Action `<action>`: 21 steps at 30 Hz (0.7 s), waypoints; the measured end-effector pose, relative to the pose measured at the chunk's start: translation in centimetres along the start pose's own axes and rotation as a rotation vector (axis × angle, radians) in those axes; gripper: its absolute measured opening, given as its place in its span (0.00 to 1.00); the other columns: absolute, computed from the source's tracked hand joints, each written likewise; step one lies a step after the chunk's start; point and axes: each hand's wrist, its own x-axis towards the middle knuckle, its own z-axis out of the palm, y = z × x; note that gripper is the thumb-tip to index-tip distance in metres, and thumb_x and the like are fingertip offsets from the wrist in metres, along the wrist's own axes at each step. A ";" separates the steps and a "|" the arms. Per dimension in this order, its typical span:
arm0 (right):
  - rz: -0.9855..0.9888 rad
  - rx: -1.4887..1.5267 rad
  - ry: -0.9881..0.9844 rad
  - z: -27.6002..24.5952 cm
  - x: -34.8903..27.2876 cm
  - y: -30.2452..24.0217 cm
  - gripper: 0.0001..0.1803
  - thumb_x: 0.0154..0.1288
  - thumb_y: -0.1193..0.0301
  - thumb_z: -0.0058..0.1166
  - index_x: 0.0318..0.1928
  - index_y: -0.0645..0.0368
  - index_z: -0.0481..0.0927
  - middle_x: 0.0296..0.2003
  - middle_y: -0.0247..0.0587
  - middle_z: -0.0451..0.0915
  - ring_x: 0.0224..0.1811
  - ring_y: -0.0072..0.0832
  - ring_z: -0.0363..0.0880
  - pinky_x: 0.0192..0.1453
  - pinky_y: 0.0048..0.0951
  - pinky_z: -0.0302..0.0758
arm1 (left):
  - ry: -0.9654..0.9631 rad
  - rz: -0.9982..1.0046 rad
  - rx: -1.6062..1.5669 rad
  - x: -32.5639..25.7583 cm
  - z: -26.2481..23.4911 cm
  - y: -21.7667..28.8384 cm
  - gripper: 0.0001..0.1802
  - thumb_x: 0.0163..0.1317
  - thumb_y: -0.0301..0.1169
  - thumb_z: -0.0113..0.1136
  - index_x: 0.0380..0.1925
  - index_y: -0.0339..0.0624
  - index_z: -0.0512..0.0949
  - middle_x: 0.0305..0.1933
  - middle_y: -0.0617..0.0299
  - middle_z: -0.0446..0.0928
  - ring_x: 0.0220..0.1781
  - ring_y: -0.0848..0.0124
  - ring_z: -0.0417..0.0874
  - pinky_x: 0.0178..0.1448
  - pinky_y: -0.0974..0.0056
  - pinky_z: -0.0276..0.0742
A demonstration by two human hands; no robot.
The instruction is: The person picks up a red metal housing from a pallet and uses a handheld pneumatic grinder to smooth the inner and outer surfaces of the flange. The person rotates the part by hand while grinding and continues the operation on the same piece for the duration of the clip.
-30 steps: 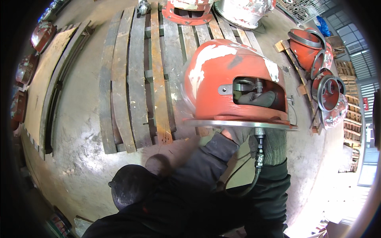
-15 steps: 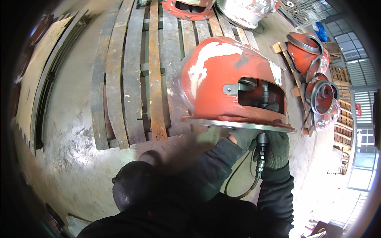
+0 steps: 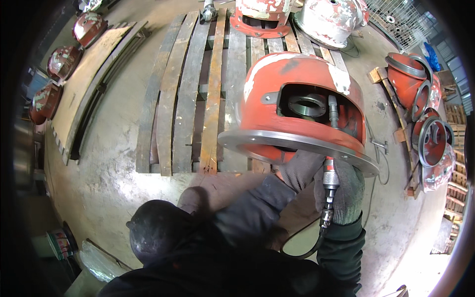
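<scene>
A red cast housing (image 3: 302, 74) with patches of white filler stands before me, with a bare metal flange (image 3: 297, 141) facing me and a window cut in its side. My right hand (image 3: 349, 190), in a grey glove, is wrapped round an air-powered hand tool (image 3: 329, 180). A black hose (image 3: 314, 247) runs from the tool's lower end. The tool's front end passes behind the flange. Through the window show a metal ring (image 3: 307, 105) and a grey rod-shaped part (image 3: 333, 111). My gloved left hand (image 3: 301, 169) is beside the tool under the flange, its fingertips hidden.
A slatted wooden pallet (image 3: 190, 99) lies under and left of the housing. Behind are another red housing (image 3: 262, 24) and a white-patched one (image 3: 329, 22). More red castings (image 3: 405, 72) stand at the right on wood. A second pallet (image 3: 94, 84) is at the left.
My view has shifted, so the scene sits lower and more of the flange's underside and the ring inside show. The tool and both hands remain at the flange.
</scene>
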 end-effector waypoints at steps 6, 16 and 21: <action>0.142 0.173 -0.135 -1.0 0.1 0.4 0.14 0.65 0.66 0.60 0.46 0.62 0.81 0.39 0.48 0.83 0.36 0.43 0.82 0.42 0.42 0.78 | 0.041 -0.044 0.270 -1.3 0.3 3.1 0.15 0.73 0.30 0.54 0.56 0.37 0.79 0.56 0.52 0.81 0.58 0.62 0.82 0.62 0.58 0.79; 0.031 0.081 -0.198 -0.3 0.7 1.1 0.16 0.68 0.65 0.57 0.51 0.60 0.79 0.44 0.49 0.83 0.44 0.45 0.82 0.48 0.44 0.79 | 0.091 0.197 0.553 -1.9 -0.2 2.1 0.20 0.80 0.36 0.52 0.63 0.35 0.75 0.58 0.56 0.79 0.58 0.69 0.81 0.64 0.62 0.80; -0.018 -0.035 -0.224 0.0 1.2 1.3 0.17 0.70 0.64 0.55 0.54 0.59 0.78 0.47 0.49 0.82 0.48 0.45 0.82 0.52 0.45 0.79 | 0.106 0.085 0.128 -1.3 -0.6 1.6 0.19 0.79 0.36 0.53 0.61 0.35 0.76 0.54 0.59 0.81 0.56 0.71 0.81 0.62 0.64 0.80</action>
